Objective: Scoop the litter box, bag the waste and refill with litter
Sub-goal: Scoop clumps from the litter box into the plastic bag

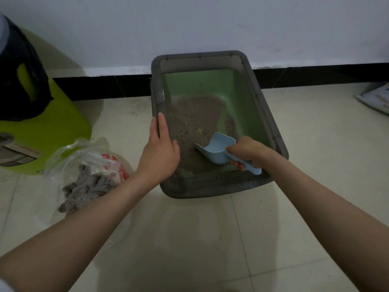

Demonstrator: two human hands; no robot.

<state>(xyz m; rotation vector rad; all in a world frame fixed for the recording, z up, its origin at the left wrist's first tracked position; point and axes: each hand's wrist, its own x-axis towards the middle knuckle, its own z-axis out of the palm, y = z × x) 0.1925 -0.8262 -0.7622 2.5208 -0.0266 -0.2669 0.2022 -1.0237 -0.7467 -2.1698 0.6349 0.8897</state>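
Observation:
A green litter box with a grey rim (265,106) stands on the tiled floor against the wall. A thin patch of grey litter (195,121) covers its left and near part, and bare green bottom shows at the back and right. My left hand (162,150) holds the box's left rim, thumb inside. My right hand (245,152) grips the handle of a light blue scoop (216,148), whose mouth rests low on the litter near the front. To the left lies a clear plastic bag (92,165) with grey clumped waste inside.
A lime-green bin (48,131) with a dark liner stands at the far left. A printed bag or papers (376,98) lie at the right edge. A black skirting board runs along the wall behind the box. Pale floor tiles stretch in front.

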